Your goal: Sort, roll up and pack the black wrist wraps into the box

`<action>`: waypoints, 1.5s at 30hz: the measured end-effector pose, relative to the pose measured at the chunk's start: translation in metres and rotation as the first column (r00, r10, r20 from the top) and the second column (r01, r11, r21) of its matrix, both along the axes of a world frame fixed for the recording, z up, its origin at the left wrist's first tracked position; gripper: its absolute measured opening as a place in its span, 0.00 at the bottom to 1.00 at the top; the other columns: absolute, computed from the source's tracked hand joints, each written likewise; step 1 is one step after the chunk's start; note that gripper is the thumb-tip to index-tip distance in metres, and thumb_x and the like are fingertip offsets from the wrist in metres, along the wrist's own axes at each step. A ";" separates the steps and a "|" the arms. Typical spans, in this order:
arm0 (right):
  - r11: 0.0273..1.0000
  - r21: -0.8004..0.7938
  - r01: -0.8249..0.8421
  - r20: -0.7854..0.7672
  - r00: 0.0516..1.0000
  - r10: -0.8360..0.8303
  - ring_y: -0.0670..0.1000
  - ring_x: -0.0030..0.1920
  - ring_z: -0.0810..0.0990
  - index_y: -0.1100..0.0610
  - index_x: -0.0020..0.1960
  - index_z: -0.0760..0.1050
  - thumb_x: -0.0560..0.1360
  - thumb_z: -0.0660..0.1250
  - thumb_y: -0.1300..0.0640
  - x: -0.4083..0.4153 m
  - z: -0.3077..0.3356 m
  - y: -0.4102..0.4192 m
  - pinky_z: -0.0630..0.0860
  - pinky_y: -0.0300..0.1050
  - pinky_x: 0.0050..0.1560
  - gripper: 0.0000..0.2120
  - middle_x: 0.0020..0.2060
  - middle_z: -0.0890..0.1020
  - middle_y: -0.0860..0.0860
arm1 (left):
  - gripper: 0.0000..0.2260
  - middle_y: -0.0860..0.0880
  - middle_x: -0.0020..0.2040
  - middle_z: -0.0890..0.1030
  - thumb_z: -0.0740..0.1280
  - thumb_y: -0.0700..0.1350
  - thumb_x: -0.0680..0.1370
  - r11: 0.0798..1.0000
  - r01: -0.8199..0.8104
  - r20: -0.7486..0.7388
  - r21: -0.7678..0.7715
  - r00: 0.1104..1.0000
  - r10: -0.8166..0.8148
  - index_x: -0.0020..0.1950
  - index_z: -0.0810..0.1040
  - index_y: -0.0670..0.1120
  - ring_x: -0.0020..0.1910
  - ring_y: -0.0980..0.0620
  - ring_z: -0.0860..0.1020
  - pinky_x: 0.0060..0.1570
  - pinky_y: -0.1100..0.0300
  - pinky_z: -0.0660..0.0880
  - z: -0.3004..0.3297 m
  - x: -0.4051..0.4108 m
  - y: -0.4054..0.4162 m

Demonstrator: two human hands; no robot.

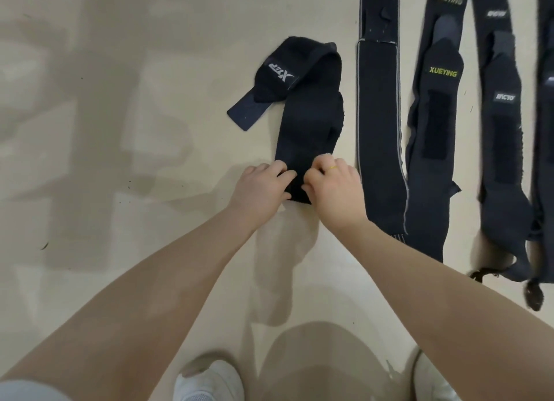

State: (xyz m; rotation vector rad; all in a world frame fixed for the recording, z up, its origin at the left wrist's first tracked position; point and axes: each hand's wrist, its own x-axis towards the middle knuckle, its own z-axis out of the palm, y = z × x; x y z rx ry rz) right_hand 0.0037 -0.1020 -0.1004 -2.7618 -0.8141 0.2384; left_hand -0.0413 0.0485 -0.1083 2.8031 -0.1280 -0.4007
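A black wrist wrap (308, 125) with a white logo lies on the pale floor, its far end folded over to the left. My left hand (260, 191) and my right hand (332, 188) both pinch its near end, fingers curled over the fabric edge. To the right, several more black wraps lie flat side by side: one with grey edges (379, 125), one marked XUEYING (434, 137), one with a small white label (503, 131). No box is in view.
The pale floor (120, 161) stretches bare to the left. My white shoes (209, 382) stand at the bottom of the view. A further wrap (547, 116) runs along the right edge.
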 end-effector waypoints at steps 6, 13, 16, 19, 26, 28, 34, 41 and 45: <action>0.965 -0.193 -0.176 -0.148 0.978 0.148 0.57 0.66 0.69 0.60 0.70 0.65 0.77 0.64 0.56 0.003 0.001 -0.011 0.63 0.49 0.66 0.23 0.66 0.71 0.56 | 0.17 0.47 0.65 0.73 0.61 0.48 0.80 0.940 -0.294 -0.304 -0.171 0.924 0.234 0.69 0.67 0.48 0.61 0.46 0.73 0.57 0.53 0.69 0.008 0.032 0.004; 0.972 -0.026 0.233 -0.574 0.793 -0.205 0.55 0.49 0.77 0.61 0.60 0.73 0.79 0.62 0.55 0.048 0.013 0.015 0.73 0.46 0.48 0.13 0.50 0.79 0.56 | 0.22 0.46 0.61 0.71 0.68 0.49 0.76 0.193 -0.892 -0.439 -0.409 0.378 0.815 0.65 0.67 0.40 0.53 0.50 0.73 0.51 0.60 0.68 0.003 0.018 -0.026; 0.909 0.040 0.415 -0.712 0.650 -0.265 0.51 0.39 0.74 0.63 0.50 0.76 0.78 0.62 0.55 0.028 0.011 0.022 0.71 0.42 0.39 0.10 0.41 0.78 0.54 | 0.17 0.43 0.51 0.79 0.67 0.52 0.76 0.131 -0.914 -0.553 -0.383 0.340 0.761 0.53 0.77 0.38 0.46 0.48 0.76 0.43 0.59 0.70 0.001 0.003 -0.038; 0.722 0.081 0.687 -0.886 0.382 -0.264 0.51 0.39 0.75 0.65 0.46 0.76 0.79 0.63 0.56 0.003 0.012 0.026 0.73 0.41 0.39 0.11 0.38 0.78 0.54 | 0.13 0.44 0.46 0.82 0.69 0.51 0.75 -0.037 -0.898 -0.700 -0.438 0.315 0.641 0.47 0.79 0.40 0.47 0.46 0.80 0.50 0.53 0.77 0.011 -0.002 -0.020; 0.748 0.013 0.663 -0.986 0.132 -0.100 0.51 0.45 0.75 0.62 0.61 0.76 0.81 0.58 0.52 -0.021 0.036 0.039 0.73 0.44 0.49 0.17 0.50 0.80 0.57 | 0.09 0.46 0.50 0.82 0.67 0.42 0.77 -0.216 -0.862 -0.840 -0.459 0.341 0.422 0.57 0.76 0.45 0.48 0.50 0.81 0.49 0.56 0.78 0.043 -0.021 0.014; 0.885 0.013 0.466 -0.943 0.300 -0.144 0.49 0.41 0.73 0.63 0.52 0.79 0.80 0.59 0.51 -0.029 0.047 0.046 0.69 0.42 0.42 0.17 0.42 0.78 0.56 | 0.10 0.47 0.49 0.82 0.67 0.41 0.76 -0.132 -0.888 -0.814 -0.440 0.333 0.476 0.57 0.76 0.46 0.47 0.50 0.81 0.47 0.56 0.78 0.050 -0.032 0.023; 0.946 0.240 0.218 -0.408 0.907 -0.105 0.54 0.51 0.74 0.60 0.55 0.72 0.77 0.60 0.62 -0.046 0.059 0.036 0.71 0.48 0.50 0.08 0.55 0.72 0.55 | 0.14 0.50 0.43 0.80 0.66 0.41 0.68 0.347 -0.758 -0.540 -0.553 0.643 0.544 0.54 0.75 0.48 0.42 0.50 0.79 0.37 0.56 0.77 0.104 -0.042 0.055; 0.534 -0.581 -0.614 -0.232 0.754 0.615 0.58 0.76 0.42 0.53 0.71 0.65 0.79 0.55 0.57 -0.060 0.044 0.021 0.37 0.59 0.73 0.20 0.77 0.44 0.54 | 0.11 0.44 0.48 0.80 0.65 0.39 0.73 0.337 -0.858 -0.544 -0.388 0.508 0.668 0.55 0.74 0.45 0.49 0.45 0.79 0.48 0.50 0.77 0.090 -0.102 0.077; 0.444 -0.829 -0.340 -0.096 0.869 0.486 0.60 0.71 0.58 0.63 0.74 0.58 0.79 0.50 0.56 -0.062 0.040 0.031 0.56 0.55 0.70 0.24 0.72 0.55 0.63 | 0.16 0.46 0.48 0.76 0.65 0.42 0.74 0.262 -0.942 -0.465 -0.209 0.331 0.821 0.60 0.69 0.41 0.46 0.46 0.75 0.42 0.55 0.72 0.049 -0.128 0.080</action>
